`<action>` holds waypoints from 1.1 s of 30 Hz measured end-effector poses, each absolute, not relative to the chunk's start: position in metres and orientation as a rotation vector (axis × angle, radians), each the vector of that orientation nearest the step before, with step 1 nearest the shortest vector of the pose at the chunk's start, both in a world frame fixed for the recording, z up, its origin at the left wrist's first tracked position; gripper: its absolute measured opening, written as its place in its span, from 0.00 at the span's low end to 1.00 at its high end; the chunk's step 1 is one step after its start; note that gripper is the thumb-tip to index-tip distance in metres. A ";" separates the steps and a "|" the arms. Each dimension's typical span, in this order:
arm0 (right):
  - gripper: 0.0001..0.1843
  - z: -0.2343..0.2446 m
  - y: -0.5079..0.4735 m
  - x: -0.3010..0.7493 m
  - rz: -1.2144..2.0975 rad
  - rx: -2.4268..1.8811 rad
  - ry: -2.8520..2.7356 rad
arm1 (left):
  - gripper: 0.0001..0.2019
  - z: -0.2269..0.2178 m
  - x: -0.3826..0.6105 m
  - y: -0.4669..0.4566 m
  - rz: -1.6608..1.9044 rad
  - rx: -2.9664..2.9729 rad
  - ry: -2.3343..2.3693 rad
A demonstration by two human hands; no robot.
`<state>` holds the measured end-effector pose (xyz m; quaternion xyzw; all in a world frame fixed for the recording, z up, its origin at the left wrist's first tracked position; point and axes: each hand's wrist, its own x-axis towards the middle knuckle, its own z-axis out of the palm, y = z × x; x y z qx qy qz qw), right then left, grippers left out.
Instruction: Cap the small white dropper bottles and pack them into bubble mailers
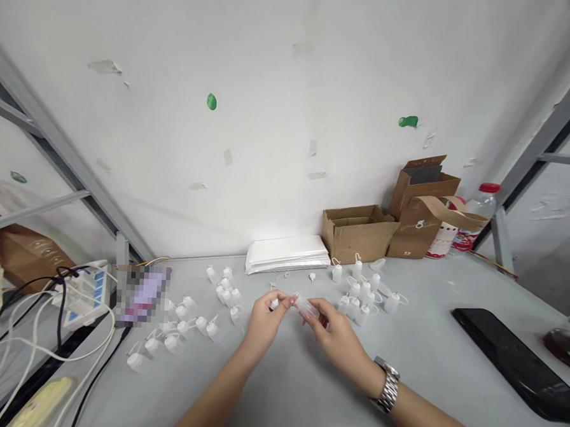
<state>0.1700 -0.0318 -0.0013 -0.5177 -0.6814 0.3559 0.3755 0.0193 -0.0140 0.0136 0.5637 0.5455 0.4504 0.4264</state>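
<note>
Near the middle of the grey table, my right hand (329, 327) grips a small translucent plastic bottle (305, 305), which lies tilted between the fingers. My left hand (269, 318) is closed, its thumb and fingertip pinched at the bottle's upper left end. A small white cap (274, 303) shows between the left fingers, partly hidden. Just beyond the hands lie a loose white cap (312, 277) and a thin clear tube (274, 283). Similar bottles with bent tubes stand in groups to the left (182, 327) and to the right (354, 306).
White flat packs (287, 254) are stacked against the wall. Beside them stand an open cardboard box (357, 236), a brown paper bag (411, 220) and a red-capped bottle (480, 214). A black tray-like object (516, 359) lies right; a power strip (89, 295) with cables and a purple phone-like object (147, 292) lie left.
</note>
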 end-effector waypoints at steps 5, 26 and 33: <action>0.13 -0.004 -0.028 0.172 1.146 -1.368 -1.774 | 0.16 0.002 0.016 -0.004 1.160 1.336 1.514; 0.19 -0.004 -0.022 0.171 1.259 -1.292 -1.487 | 0.20 -0.031 0.016 -0.001 0.849 2.214 1.937; 0.15 -0.016 -0.027 0.166 1.337 -1.243 -1.419 | 0.14 -0.023 0.031 0.040 0.881 2.142 1.784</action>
